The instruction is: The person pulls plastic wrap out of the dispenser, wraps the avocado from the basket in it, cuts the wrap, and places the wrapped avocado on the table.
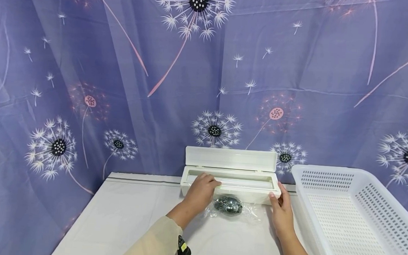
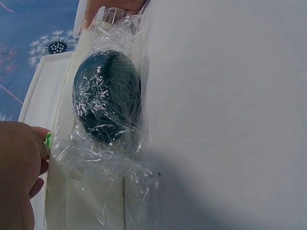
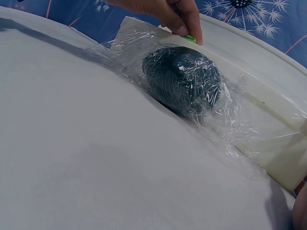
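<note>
A white cling film dispenser box (image 1: 252, 198) stands at the table's back edge, its lid (image 1: 230, 159) raised and a pale roll (image 1: 246, 183) inside. My left hand (image 1: 199, 192) pinches a small green slide cutter (image 2: 49, 139) at the box's front rim. Around the box's right end, my right hand (image 1: 283, 212) grips with the thumb in front and fingers behind. Before the box lies a dark green oval thing, like an avocado (image 1: 228, 205), wrapped in crinkled cling film (image 3: 230, 115). Loose film spreads from both its sides.
To the right stands a white perforated plastic basket (image 1: 311, 214), close to my right forearm. A white cloth covers the table (image 1: 127, 213). Behind it hangs a purple curtain (image 1: 168, 125) with dandelion prints, right behind the raised lid.
</note>
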Demonstrator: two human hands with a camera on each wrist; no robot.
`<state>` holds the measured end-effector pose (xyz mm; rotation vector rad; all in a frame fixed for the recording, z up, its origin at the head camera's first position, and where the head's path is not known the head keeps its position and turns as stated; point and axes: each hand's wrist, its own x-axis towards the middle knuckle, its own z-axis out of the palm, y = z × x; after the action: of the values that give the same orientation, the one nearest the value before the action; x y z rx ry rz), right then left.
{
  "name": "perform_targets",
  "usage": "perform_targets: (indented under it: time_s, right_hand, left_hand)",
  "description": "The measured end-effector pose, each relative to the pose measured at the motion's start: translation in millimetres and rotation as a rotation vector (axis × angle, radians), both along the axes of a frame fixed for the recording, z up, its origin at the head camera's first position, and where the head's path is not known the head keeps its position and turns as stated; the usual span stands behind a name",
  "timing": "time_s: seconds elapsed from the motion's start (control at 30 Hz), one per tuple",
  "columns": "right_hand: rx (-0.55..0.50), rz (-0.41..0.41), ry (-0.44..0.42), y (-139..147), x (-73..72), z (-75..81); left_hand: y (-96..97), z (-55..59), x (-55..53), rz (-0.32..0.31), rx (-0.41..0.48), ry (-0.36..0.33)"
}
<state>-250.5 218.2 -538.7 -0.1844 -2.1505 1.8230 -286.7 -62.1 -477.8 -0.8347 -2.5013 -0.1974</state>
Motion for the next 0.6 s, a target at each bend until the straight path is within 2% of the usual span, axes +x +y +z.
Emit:
perform_targets:
  time_s: [0.6]
  right_hand:
    - [-0.016,-0.006,0.026,-1.3,0.8,-1.3]
  left_hand:
    - [-4.9,-0.2,0.8,0.005,0.028,0.013]
